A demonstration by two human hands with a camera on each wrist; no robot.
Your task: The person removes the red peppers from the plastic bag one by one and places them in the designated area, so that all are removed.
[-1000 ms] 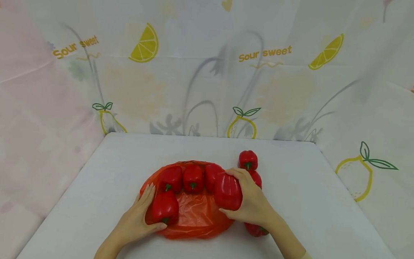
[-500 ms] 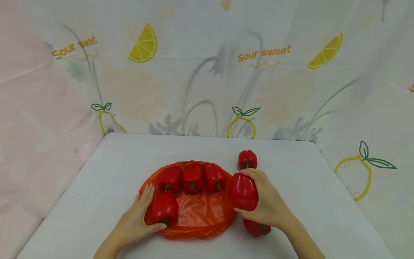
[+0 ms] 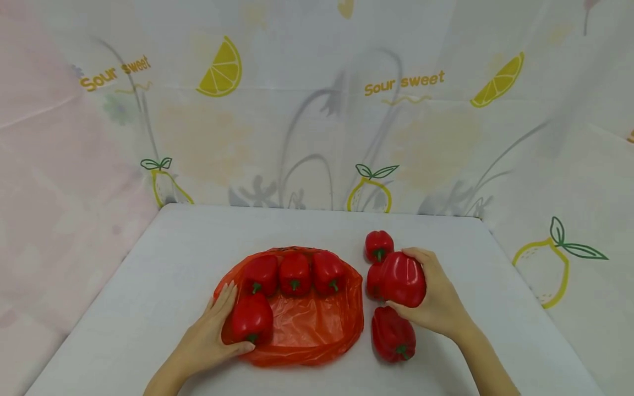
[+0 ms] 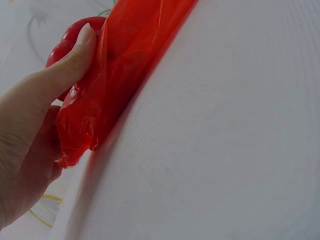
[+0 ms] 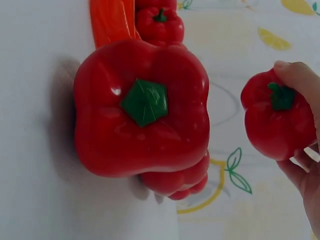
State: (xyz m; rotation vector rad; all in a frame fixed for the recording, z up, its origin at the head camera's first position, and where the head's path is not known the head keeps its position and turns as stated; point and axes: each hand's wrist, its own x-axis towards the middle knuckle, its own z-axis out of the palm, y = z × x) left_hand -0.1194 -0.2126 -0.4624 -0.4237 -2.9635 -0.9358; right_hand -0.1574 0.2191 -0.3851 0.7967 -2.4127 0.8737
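Observation:
In the head view my right hand grips a red bell pepper around its side, raised over the table. Its green stem shows in the right wrist view. My left hand holds the left edge of an orange-red plastic bag, thumb at the front and fingers along the outer side. Just inside that edge lies a bell pepper, with the left thumb beside it. Three more peppers, one of them the middle pepper, sit in a row along the bag's back.
Right of the bag, a column of bell peppers stands on the white table: a back pepper, a middle one partly hidden by the held pepper, and a front pepper. A lemon-printed cloth hangs behind.
My right hand has moved right with the bell pepper, from over the bag's right edge to over the column of peppers. My left hand has stayed in place.

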